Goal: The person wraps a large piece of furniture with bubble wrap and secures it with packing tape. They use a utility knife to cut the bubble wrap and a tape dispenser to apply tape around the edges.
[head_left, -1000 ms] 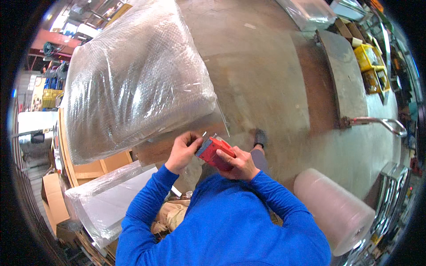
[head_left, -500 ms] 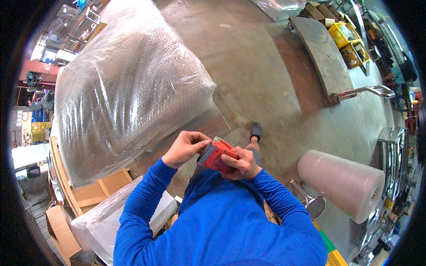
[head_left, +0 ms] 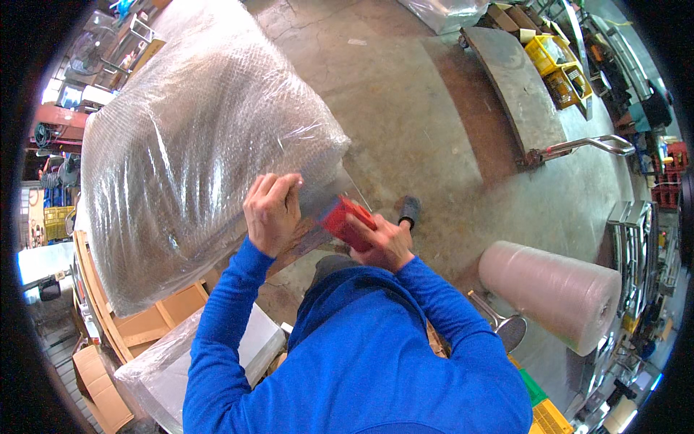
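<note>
In my right hand (head_left: 387, 244) is a red, boxy hand tool (head_left: 345, 219) that looks like a tape dispenser; my fingers wrap round its body. My left hand (head_left: 273, 210) is closed in a pinch, raised in front of the near right part of the bubble-wrapped bulk (head_left: 210, 137). Whatever its fingertips hold is too small to name. A faint bluish smear lies between the two hands, too blurred to identify. The tool's front end is apart from my left hand.
A bubble-wrap roll (head_left: 549, 296) lies on the floor at right, near a round-headed, long-handled object (head_left: 510, 333). Farther off stand a flat trolley (head_left: 506, 87) and yellow crates (head_left: 557, 72). Cardboard (head_left: 101, 387) and a plastic-covered box (head_left: 166, 369) are at lower left.
My left hand has moved away from the tool, up and to the left, still pinched. The tool in my right hand has shifted slightly left and up and tilted.
</note>
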`<state>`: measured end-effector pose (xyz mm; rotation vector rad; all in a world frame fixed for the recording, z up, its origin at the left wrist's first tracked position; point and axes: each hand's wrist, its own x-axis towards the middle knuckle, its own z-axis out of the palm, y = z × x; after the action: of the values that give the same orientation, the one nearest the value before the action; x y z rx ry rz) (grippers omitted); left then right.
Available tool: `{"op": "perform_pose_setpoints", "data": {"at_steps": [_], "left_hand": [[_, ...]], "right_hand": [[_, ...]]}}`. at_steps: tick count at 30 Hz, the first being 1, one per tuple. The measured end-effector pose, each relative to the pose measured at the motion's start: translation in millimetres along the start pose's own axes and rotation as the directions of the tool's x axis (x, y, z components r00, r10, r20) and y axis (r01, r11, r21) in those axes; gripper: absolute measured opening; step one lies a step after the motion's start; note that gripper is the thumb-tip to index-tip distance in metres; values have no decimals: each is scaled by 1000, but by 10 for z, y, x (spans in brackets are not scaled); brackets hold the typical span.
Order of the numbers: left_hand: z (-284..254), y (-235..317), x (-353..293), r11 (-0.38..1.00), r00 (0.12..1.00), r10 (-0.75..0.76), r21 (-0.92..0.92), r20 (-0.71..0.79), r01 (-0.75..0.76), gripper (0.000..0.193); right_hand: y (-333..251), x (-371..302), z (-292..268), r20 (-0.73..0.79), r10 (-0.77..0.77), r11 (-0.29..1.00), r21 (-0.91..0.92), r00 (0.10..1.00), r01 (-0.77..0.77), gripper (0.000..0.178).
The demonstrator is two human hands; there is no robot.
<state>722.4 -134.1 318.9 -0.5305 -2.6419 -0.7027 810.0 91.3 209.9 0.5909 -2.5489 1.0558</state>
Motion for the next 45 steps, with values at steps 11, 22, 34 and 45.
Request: {"op": "perform_pose_setpoints", "data": {"at_steps": [11, 22, 34, 45], "left_hand": [[158, -227, 302, 899, 996, -88, 428, -35, 94, 46], [-30, -430, 391, 844, 892, 254, 364, 374, -393, 64], [1867, -1344, -807, 960, 702, 272, -130, 658, -250, 59], [2458, -1485, -1085, 948, 798, 303, -247, 521, -198, 54]], "right_hand": [[301, -56, 511, 371, 356, 935, -153, 858, -321, 85], [332, 89, 627, 437, 487, 867, -342, 756, -361, 81], [292, 664, 1141, 417, 419, 858, -474, 806, -201, 30], [-114, 999, 1178, 510, 638, 637, -771, 577, -22, 34]]}}
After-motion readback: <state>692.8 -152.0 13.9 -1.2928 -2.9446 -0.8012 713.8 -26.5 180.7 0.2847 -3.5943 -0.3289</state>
